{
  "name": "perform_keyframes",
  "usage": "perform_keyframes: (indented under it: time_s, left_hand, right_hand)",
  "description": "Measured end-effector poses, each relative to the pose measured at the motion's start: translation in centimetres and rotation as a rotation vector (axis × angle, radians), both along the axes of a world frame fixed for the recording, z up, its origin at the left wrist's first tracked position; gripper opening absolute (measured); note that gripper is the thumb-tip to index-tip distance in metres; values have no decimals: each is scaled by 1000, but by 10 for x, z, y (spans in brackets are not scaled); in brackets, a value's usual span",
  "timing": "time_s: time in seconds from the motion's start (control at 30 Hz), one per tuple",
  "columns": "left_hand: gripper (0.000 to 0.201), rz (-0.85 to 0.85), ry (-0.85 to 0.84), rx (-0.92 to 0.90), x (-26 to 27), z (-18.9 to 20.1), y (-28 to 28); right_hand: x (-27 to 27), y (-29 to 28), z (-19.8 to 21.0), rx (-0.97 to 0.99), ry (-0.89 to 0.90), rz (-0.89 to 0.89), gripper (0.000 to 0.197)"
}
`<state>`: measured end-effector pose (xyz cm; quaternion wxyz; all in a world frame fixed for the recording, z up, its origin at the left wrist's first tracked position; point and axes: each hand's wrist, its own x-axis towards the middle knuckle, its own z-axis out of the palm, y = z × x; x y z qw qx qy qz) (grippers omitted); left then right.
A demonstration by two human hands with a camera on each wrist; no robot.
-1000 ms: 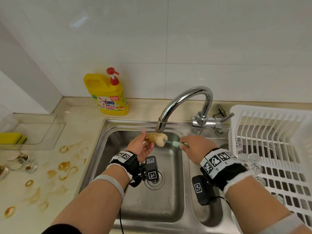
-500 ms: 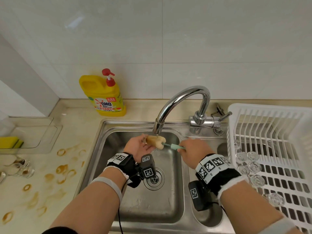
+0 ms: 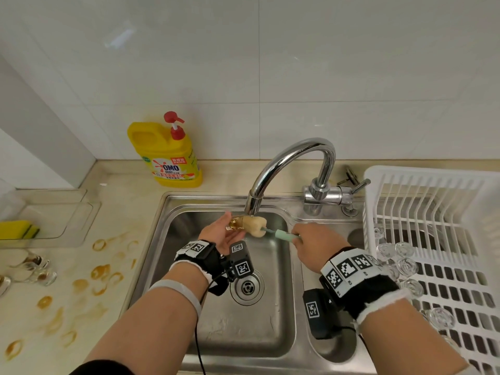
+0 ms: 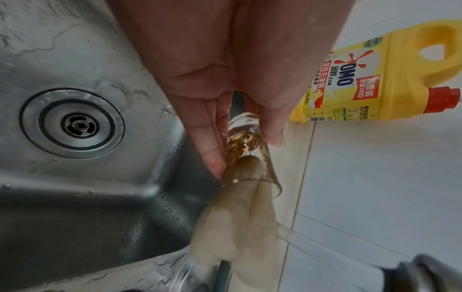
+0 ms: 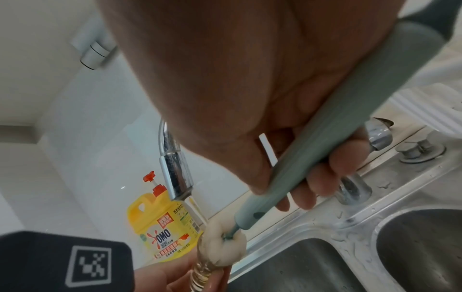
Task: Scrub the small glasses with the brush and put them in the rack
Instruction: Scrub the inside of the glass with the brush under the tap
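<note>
Over the sink basin my left hand (image 3: 220, 234) pinches a small brown-stained glass (image 3: 237, 223) between thumb and fingers (image 4: 212, 138), lying sideways just under the tap spout (image 3: 254, 205). My right hand (image 3: 313, 243) grips the green handle (image 5: 337, 126) of the sponge brush. Its cream sponge head (image 3: 255, 226) is pushed into the mouth of the glass (image 4: 250, 158). A thin stream of water (image 5: 197, 209) runs from the spout onto the sponge head (image 5: 225, 231). The white rack (image 3: 443, 201) stands at the right with several clear glasses (image 3: 403, 263) lying in it.
A yellow detergent bottle (image 3: 167, 155) stands behind the sink's left corner. Dirty small glasses (image 3: 32, 266) lie on the stained counter at the left, beside a clear tray with a yellow sponge (image 3: 17, 230). The drain (image 3: 247, 286) sits below my hands; a second basin (image 3: 335, 339) lies to its right.
The hands have held their place under the spout. The brush head has worked slightly in the glass; the camera view shifted a little.
</note>
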<state>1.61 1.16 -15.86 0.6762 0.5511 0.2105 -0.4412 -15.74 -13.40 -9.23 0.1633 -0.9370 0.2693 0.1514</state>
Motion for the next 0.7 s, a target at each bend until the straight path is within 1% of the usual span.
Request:
perform_keyframes:
  time_s: [0.1,0.17,0.27,0.37,0.43,0.6,0.7]
  left_hand:
    - [36,-9,22,-52,1,3,0]
    - [36,-7,40,-64,1,4,1]
    - [35,-31,26,-29,0,5,1]
    - [41,-129,-49,33,-2,5,2]
    - [42,-150,-62,39,-1,1,2]
    - [46,-105,48,32,-9,-3,-2]
    - [42,-134,20,74,-11,-4,0]
  right_hand:
    - [4,-1,0,10,54,12,17]
    - [6,-3,1,5,57,15,16]
    - [7,-5,4,-33,60,63,18]
    - [8,-6,7,-43,57,70,23]
    - [10,-7,9,-38,72,75,23]
    - [18,-7,19,-90,119,105,20]
    - [24,-2,22,-119,117,119,20]
